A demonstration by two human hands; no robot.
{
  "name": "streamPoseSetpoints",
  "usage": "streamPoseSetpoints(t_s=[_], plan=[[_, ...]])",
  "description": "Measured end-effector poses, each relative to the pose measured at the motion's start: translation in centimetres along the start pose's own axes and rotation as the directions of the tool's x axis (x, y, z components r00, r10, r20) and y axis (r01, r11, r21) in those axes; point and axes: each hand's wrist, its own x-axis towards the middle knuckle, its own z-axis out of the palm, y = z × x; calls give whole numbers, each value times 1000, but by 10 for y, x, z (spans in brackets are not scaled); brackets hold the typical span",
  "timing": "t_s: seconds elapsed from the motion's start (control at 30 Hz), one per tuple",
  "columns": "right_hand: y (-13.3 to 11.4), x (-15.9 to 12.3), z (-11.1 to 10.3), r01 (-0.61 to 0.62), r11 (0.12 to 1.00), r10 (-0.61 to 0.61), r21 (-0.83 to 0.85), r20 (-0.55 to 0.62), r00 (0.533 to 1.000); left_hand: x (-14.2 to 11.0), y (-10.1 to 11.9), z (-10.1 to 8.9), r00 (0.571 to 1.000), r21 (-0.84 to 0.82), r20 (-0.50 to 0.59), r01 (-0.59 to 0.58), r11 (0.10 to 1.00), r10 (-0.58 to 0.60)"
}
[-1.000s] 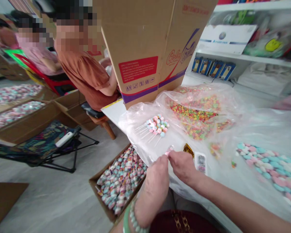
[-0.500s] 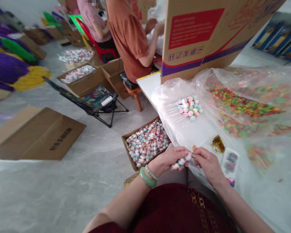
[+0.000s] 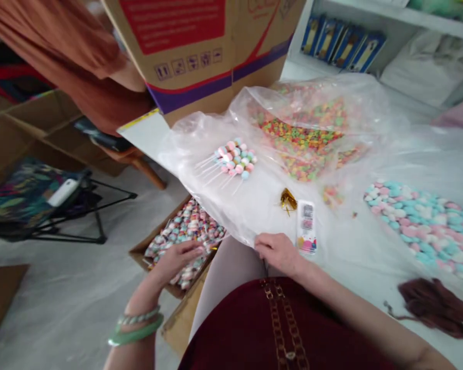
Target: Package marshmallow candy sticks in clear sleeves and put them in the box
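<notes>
My left hand [image 3: 179,264] reaches over the cardboard box of wrapped marshmallow skewers [image 3: 189,221] beside the table. Its fingers are closed on a marshmallow skewer, mostly hidden; a gold tie [image 3: 214,248] and a pale stick show past the fingertips. My right hand [image 3: 278,253] lies at the table's front edge against the clear plastic sheet, fingers curled, their inside hidden. On the sheet is a group of unwrapped marshmallow skewers [image 3: 235,159], sticks pointing left. A bundle of gold twist ties [image 3: 288,199] lies beside a printed label card [image 3: 307,226].
Bags of colourful small candies [image 3: 297,133] and loose pastel marshmallows [image 3: 428,221] cover the right side. A large carton [image 3: 200,56] stands at the back. A dark cloth [image 3: 435,308] lies right. A folding chair [image 3: 34,200] and a co-worker's sleeve [image 3: 69,56] are left.
My hands have parted: the left has moved left over the box with the skewer, the right has let go of the tie and dropped to the table edge. My view has turned right.
</notes>
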Motion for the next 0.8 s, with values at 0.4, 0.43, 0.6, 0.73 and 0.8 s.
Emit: streamPoseSetpoints(t_s=[0.4, 0.43, 0.6, 0.73, 0.8], plan=[[104, -36, -46, -590, 805, 539, 55, -484, 690, 26, -16, 47, 995, 277, -89, -29, 960, 55], [107, -35, -45, -576, 808, 553, 120, -492, 673, 25, -2, 52, 990, 265, -105, -68, 962, 99], [117, -38, -49, -462, 820, 572, 339, -529, 627, 6, 59, 60, 887, 286, -233, -328, 900, 398], [118, -51, -55, -323, 879, 476, 350, -656, 586, -13, 97, 74, 858, 136, -246, -429, 893, 450], [111, -56, -58, -203, 908, 418, 366, -759, 500, -21, 115, 89, 902, -32, -179, -404, 914, 392]])
